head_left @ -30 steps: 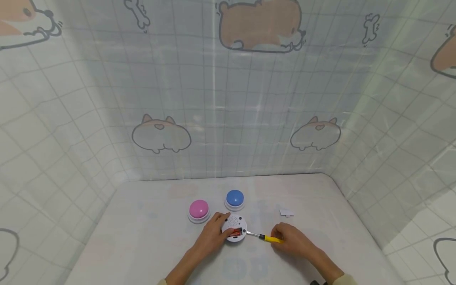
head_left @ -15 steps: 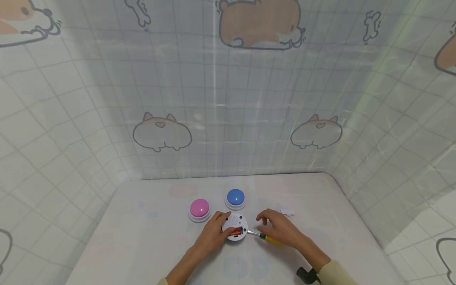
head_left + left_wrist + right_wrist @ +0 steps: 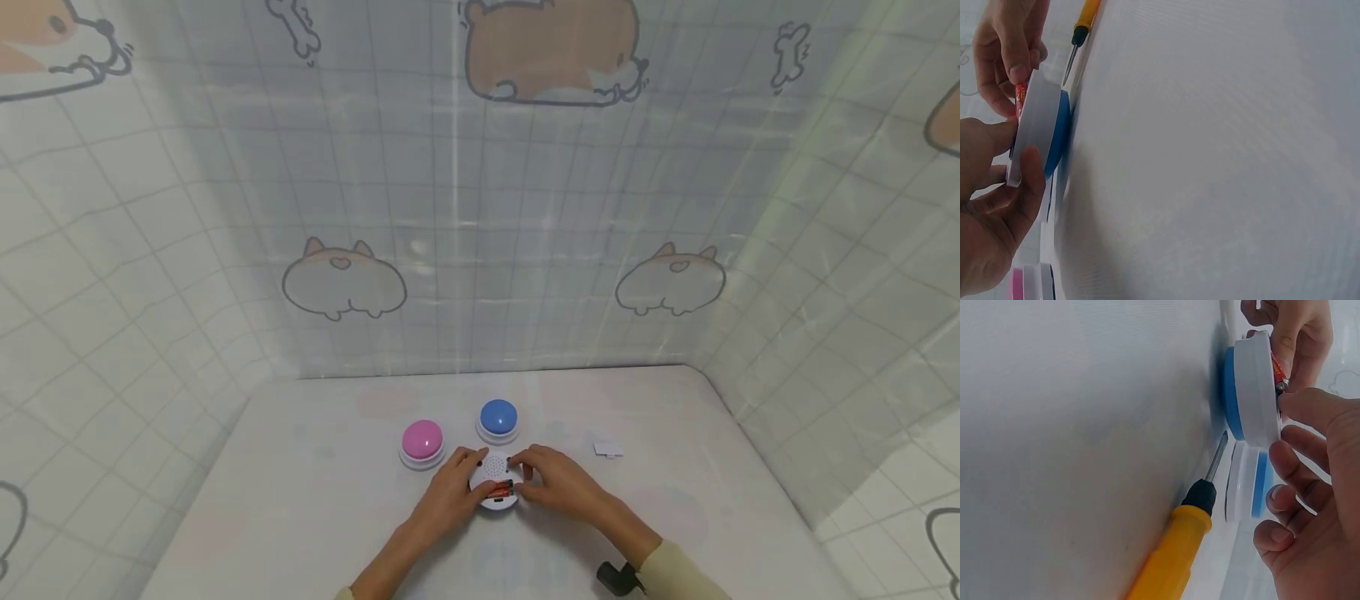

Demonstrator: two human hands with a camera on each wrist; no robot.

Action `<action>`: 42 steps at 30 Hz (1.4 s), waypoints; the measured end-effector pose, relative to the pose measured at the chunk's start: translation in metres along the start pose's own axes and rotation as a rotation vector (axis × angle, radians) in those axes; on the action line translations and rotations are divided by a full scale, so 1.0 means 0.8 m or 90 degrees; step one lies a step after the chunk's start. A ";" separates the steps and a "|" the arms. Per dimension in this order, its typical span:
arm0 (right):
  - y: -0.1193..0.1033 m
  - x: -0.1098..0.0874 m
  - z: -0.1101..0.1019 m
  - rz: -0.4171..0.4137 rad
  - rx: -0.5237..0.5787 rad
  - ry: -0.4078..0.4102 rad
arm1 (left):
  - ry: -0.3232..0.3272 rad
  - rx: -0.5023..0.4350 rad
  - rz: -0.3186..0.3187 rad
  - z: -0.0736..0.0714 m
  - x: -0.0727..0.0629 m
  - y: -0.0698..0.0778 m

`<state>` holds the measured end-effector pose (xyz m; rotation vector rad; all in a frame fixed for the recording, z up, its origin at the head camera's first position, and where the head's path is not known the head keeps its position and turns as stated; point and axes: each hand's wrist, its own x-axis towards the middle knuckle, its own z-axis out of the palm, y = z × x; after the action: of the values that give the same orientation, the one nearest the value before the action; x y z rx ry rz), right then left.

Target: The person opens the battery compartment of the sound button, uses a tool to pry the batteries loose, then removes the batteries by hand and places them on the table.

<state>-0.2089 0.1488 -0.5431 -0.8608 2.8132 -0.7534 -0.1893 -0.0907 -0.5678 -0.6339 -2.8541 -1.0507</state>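
A round white push-button buzzer (image 3: pixel 495 467) lies face down, its blue dome (image 3: pixel 1231 394) underneath. Red batteries (image 3: pixel 498 492) sit in its open battery compartment. My left hand (image 3: pixel 450 487) grips the buzzer from the left, with the thumb over the batteries and fingers round the rim. My right hand (image 3: pixel 558 482) is at the opposite edge; its thumb presses at the battery end and its index finger touches the rim. A screwdriver (image 3: pixel 1175 550) with a yellow handle lies on the table beside the buzzer, hidden under the right hand in the head view.
Behind the buzzer stand a blue-domed button (image 3: pixel 498 417) and a pink-domed button (image 3: pixel 422 439), both upright. A small white battery cover (image 3: pixel 608 449) lies to the right. Patterned sheeting (image 3: pixel 480 200) walls the white table (image 3: pixel 337 517) at the back and sides.
My right hand has let go of the screwdriver, leaving it on the table, and moved left to the buzzer's edge. My left hand has kept its grip.
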 end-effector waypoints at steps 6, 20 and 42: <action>-0.008 0.006 0.000 0.000 -0.010 0.001 | -0.007 0.013 -0.014 -0.003 0.002 0.001; -0.011 0.014 0.002 -0.045 -0.041 0.011 | -0.012 0.006 -0.011 -0.007 0.007 -0.002; 0.007 -0.008 -0.027 0.046 0.006 0.036 | -0.007 0.015 -0.040 -0.006 0.010 -0.001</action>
<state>-0.2116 0.1657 -0.5273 -0.7443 2.8702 -0.7913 -0.1974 -0.0917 -0.5635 -0.5547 -2.9095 -1.0235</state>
